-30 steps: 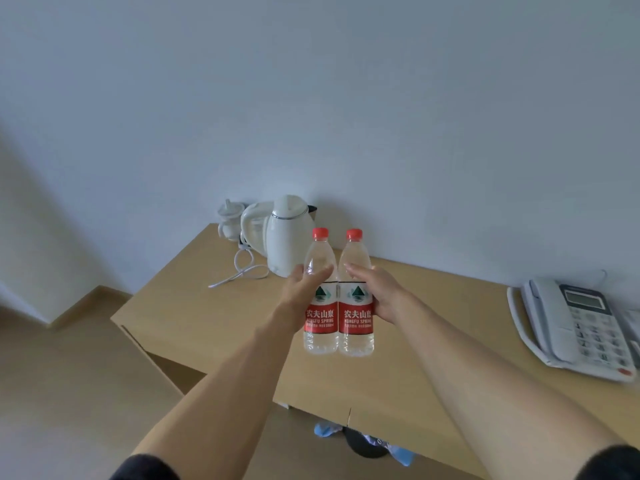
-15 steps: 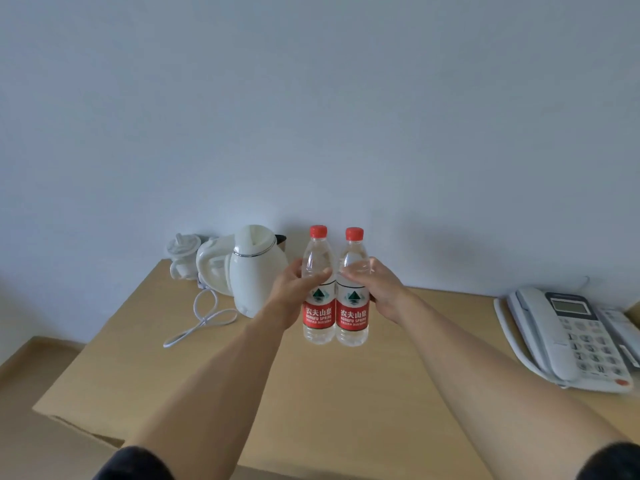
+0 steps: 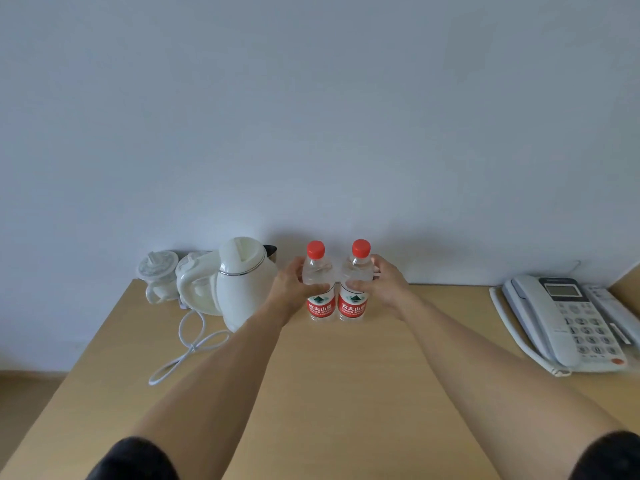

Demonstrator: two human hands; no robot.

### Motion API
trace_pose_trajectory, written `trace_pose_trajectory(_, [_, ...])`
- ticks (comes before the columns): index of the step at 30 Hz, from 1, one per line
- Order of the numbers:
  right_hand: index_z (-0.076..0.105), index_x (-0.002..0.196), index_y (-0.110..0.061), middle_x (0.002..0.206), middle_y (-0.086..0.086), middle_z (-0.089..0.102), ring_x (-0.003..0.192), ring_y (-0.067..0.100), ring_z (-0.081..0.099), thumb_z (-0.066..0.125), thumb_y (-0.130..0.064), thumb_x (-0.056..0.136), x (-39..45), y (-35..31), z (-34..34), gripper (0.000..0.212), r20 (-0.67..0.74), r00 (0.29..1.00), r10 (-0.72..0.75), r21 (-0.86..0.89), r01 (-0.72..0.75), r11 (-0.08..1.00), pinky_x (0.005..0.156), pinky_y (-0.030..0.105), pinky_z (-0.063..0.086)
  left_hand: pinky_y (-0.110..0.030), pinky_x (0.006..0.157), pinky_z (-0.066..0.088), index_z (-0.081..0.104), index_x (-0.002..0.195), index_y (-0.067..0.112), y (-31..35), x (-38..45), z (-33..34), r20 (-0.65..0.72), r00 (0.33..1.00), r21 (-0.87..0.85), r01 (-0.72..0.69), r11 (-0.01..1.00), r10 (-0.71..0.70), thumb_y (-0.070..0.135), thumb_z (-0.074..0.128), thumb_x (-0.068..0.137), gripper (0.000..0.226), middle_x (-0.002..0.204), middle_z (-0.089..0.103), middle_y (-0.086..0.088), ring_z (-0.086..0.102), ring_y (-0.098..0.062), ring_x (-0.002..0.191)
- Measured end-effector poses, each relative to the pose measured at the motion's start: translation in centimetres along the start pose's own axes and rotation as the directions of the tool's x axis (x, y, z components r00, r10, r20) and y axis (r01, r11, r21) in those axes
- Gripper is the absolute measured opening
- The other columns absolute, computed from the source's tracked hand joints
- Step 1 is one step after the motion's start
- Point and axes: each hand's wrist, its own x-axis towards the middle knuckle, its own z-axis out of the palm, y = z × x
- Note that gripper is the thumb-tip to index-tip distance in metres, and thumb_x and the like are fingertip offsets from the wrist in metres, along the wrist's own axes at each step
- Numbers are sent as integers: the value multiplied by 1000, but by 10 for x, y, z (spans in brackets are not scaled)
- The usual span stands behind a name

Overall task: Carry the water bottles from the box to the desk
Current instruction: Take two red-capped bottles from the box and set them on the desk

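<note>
Two clear water bottles with red caps and red labels stand upright side by side near the back of the wooden desk [image 3: 346, 393], close to the wall. My left hand [image 3: 294, 289] grips the left bottle [image 3: 319, 306] around its upper body. My right hand [image 3: 384, 287] grips the right bottle [image 3: 353, 304] the same way. The bottles' bases look level with the desk top; I cannot tell whether they touch it. The box is out of view.
A white electric kettle [image 3: 242, 282] stands just left of the bottles, its white cord [image 3: 187, 351] looping forward. A second white jug [image 3: 195, 287] and a small lidded cup [image 3: 157, 275] sit behind it. A grey desk phone [image 3: 561, 323] lies at the right.
Both hands carried the bottles forward and down toward the back of the desk beside the kettle. The camera came closer, so the desk now fills the lower view.
</note>
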Motion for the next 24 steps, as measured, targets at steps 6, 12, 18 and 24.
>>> trace_pose_trajectory(6, [57, 117, -25, 106, -13, 62, 106, 16, 61, 87, -14, 76, 8, 4, 4, 51, 9, 1000, 8, -32, -7, 999, 85, 29, 47, -45, 96, 55, 61, 123, 16, 1, 5, 5, -22, 1000, 47, 19, 999, -18, 11, 88, 72, 57, 111, 72, -2, 67, -20, 106])
trace_pose_trajectory(12, [57, 126, -19, 113, -5, 64, 108, 17, 61, 87, -17, 76, 16, -2, 0, 59, 21, 1000, 12, -84, -10, 996, 91, 32, 47, -46, 98, 53, 61, 126, 14, 15, 7, 5, -19, 998, 167, 56, 984, -54, 14, 88, 73, 60, 116, 71, -5, 66, -24, 110])
trace_pose_trajectory(18, [57, 128, -26, 118, -7, 66, 113, 18, 61, 87, -17, 73, 14, -1, -3, 63, 54, 998, -25, -190, 35, 981, 98, 38, 50, -39, 82, 55, 60, 123, 25, 34, 4, 4, -91, 994, 440, -19, 898, 65, 39, 85, 72, 59, 106, 68, 4, 62, -18, 100])
trace_pose_trajectory(24, [52, 112, -32, 111, -9, 63, 102, 13, 59, 89, -33, 69, 8, -2, -3, 57, -11, 999, -45, -234, 42, 971, 72, 24, 44, -31, 71, 46, 68, 118, 22, 48, 10, 7, -168, 978, 582, -6, 813, 127, 43, 88, 71, 56, 102, 71, 1, 65, -22, 98])
